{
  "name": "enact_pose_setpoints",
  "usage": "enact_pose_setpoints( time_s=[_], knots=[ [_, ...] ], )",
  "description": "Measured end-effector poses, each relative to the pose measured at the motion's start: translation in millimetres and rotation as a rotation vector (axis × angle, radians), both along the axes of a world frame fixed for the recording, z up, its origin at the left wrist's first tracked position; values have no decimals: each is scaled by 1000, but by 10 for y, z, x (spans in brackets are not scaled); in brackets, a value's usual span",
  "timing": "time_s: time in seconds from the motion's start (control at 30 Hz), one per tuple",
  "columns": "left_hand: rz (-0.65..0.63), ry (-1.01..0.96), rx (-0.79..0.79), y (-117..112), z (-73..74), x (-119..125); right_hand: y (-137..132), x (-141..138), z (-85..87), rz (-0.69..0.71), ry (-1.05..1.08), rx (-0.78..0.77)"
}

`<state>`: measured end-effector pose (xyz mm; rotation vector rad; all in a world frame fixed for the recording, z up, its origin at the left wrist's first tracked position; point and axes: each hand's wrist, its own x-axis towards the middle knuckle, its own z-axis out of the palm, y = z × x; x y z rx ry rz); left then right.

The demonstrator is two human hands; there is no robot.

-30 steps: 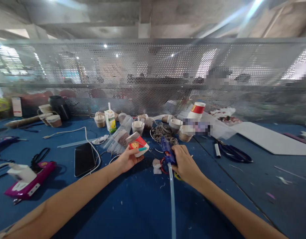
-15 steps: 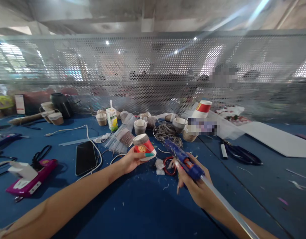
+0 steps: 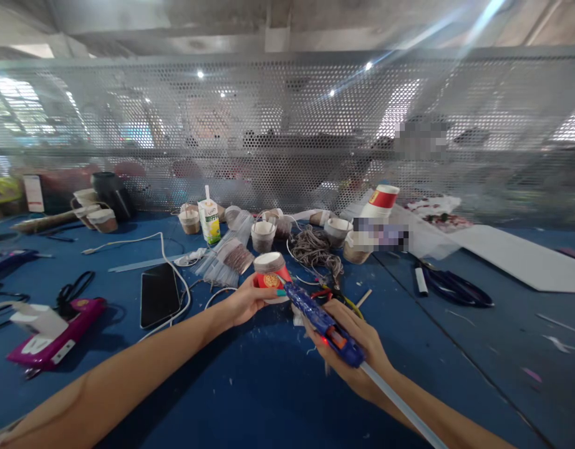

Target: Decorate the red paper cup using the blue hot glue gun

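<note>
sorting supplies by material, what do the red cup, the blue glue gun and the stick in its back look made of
Red cup: likely paper, matte printed wall, held in the left hand. Blue glue gun: seemingly hard plastic, glossy moulded shell, gripped by the right hand. Stick: translucent milky rod, probably hot-melt glue.

I read this as a craft workshop inside a bigger, factory-like hall. The bench (image 3: 250, 399) I look down on has a blue top flecked with scraps, and it is crowded with handwork supplies: small paper cups (image 3: 263, 236), a tangle of twine (image 3: 315, 246), scissors (image 3: 449, 288), a blue glue gun (image 3: 322, 323), a red paper cup (image 3: 270, 274) and a white board (image 3: 516, 259). A perforated metal screen (image 3: 287, 137) fences the far edge, with only blurred shapes behind it. Overhead I see a bare concrete ceiling (image 3: 212, 25) with strip lights.
</note>
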<state>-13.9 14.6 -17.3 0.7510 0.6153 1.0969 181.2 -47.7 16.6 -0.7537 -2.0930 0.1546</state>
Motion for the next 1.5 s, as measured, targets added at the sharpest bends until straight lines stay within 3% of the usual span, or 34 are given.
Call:
enact_pose_setpoints(
  time_s=[0.33,0.73,1.5],
  knots=[
    [-47,6,15,-28,77,-4,53,25,-27,17,-53,-52],
    [-67,4,53,5,-7,-26,62,28,-8,17,-47,-71],
    [-71,4,27,-11,24,-26,60,32,-17,34,-27,-106]
  ],
)
